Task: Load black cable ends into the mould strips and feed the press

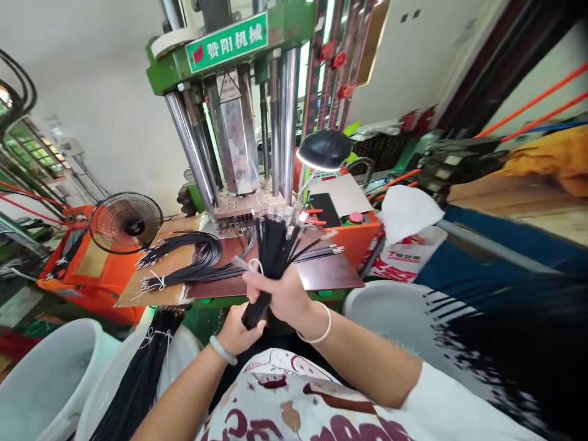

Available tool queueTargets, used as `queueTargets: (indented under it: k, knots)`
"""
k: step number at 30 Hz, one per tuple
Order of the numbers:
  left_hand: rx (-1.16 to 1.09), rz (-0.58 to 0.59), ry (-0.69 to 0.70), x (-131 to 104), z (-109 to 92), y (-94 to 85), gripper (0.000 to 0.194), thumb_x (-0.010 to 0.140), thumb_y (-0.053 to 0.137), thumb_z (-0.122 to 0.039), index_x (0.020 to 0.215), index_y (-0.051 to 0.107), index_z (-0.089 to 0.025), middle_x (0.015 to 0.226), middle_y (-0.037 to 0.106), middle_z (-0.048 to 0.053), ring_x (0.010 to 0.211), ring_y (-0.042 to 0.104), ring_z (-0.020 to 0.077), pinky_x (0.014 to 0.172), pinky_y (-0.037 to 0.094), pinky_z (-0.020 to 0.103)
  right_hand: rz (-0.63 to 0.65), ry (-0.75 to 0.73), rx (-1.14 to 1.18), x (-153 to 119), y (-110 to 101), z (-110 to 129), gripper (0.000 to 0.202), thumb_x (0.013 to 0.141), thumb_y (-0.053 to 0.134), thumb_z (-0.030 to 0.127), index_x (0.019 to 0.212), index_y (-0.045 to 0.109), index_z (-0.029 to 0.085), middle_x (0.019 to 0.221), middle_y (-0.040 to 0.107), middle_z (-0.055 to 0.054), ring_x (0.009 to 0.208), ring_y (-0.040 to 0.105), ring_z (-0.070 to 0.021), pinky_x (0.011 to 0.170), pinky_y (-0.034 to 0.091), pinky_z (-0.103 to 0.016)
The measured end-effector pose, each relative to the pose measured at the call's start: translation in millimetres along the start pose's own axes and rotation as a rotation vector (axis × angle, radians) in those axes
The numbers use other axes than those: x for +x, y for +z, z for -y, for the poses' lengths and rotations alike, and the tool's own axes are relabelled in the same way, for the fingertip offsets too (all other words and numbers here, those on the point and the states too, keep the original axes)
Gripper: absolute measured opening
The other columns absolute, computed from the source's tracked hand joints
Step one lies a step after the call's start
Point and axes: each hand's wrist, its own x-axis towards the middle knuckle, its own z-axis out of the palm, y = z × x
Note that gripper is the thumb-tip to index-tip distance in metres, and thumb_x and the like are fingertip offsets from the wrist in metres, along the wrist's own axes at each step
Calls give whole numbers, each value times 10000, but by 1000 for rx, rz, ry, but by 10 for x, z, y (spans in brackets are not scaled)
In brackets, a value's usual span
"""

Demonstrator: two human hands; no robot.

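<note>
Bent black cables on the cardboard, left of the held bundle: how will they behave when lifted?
Probably flexible but springy: the bent cables curve smoothly, no sharp kink showing. Likely to sag if gripped at one end, being long and thin. Ends may splay: the held bundle fans out above the right hand.

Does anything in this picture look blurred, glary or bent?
Head view: steel columns lean, perhaps from a wide lens; the lamp glares along its rim and the brown board shines. Also in the head view, black strands at far right look smeared, while the left hand, right hand and black bundle look fairly clear.
</note>
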Motion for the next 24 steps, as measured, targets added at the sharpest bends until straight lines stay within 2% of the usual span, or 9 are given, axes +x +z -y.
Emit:
queueTargets:
  k: [3,7,11,13,16,18,21,22,24]
  knots:
    - [60,-14,-25,-117,-13,17,199,693,582,-233,584,421,-189,520,383,-44,478,322,90,488,294,243,35,-19,184,57,-71,98,309,700,779,409,670,556,198,466,548,47,418,515,-122,466,415,-258]
    - [50,-12,-85,-104,-63,-33,148,664,556,-215,597,427,-188,533,384,-44,495,307,89,489,269,236,215,18,235,12,-127,-110,391,603,835,474,721,588,194,597,647,10,549,608,-151,545,485,-275]
    - [42,-1,-41,-101,-8,59,107,648,532,-202,598,438,-185,529,376,-46,499,309,90,510,293,237,18,159,194,-116,-66,-236,375,697,780,363,533,495,184,442,539,36,412,514,-103,447,406,-230]
    - [42,2,-33,-170,57,92,112,655,525,-195,594,432,-185,532,372,-47,499,302,88,519,296,239,-64,129,237,-140,-46,-144,363,675,790,321,540,480,187,416,489,60,391,481,-91,435,382,-224]
    - [49,36,-49,-272,76,1,156,679,564,-213,582,446,-182,523,369,-49,486,295,85,501,292,236,-59,73,277,-116,-56,44,282,653,796,293,647,532,195,449,518,68,404,484,-94,455,398,-231]
    - [51,93,-11,-261,-44,-150,137,712,628,-288,707,565,-166,616,509,-12,550,435,119,558,390,247,-8,60,252,-68,-44,112,250,672,779,297,691,548,203,470,542,65,420,498,-106,475,419,-247]
    - [35,61,137,-85,-390,-382,547,727,705,-445,1175,577,-158,1111,636,117,1003,590,266,907,475,379,75,-21,89,52,63,121,208,705,756,309,694,578,202,547,587,45,512,551,-122,557,469,-272]
    - [12,8,167,-1,-502,-440,602,734,710,-468,1227,554,-160,1189,617,131,1093,569,287,975,449,406,124,-65,-3,103,112,116,192,713,752,315,697,600,197,604,615,30,581,580,-131,614,491,-282]
    - [-86,-53,147,153,-649,-532,496,736,721,-484,1087,623,-148,1053,674,115,1008,616,277,932,481,397,266,-140,-205,211,168,117,193,697,769,329,750,654,182,743,666,-1,731,619,-155,744,516,-307]
